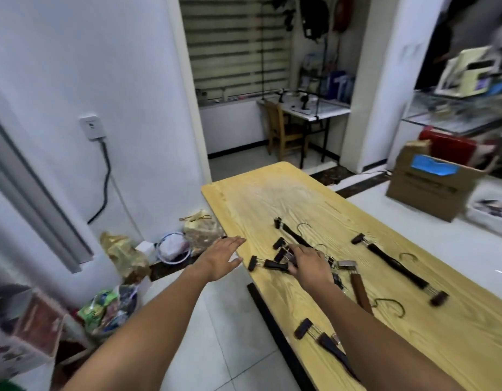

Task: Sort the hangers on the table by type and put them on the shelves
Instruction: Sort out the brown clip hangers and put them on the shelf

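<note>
**Hangers of dark wood with metal clips and wire hooks (396,267): free one type from the tangle before you lift**

The hangers lie scattered on the pale yellow wood-grain table (272,193). A tangled cluster (280,251) sits near its left edge, one long dark hanger lies well apart to the right, a lighter brown hanger (358,289) lies just beside your right forearm, and another dark one (326,341) is nearer you.

Your right hand (310,265) rests on the cluster with its fingers curled down among the clips. The fingertips are hidden there, so you cannot tell whether they have closed on a bar. Your left hand (221,255) hovers at the table's left edge, fingers straight and close together, holding nothing.

The step in hand looks like picking from the cluster. Hooks and clips will likely snag, so bring the flat left hand down to pin the neighbours while the right draws out one hanger by its wooden bar, not by a clip. Slide it clear along the tabletop before you raise it. Keep the dark ones together and leave the lighter brown one for its own group. Nothing is sorted yet, and no shelf shows clearly.
</note>
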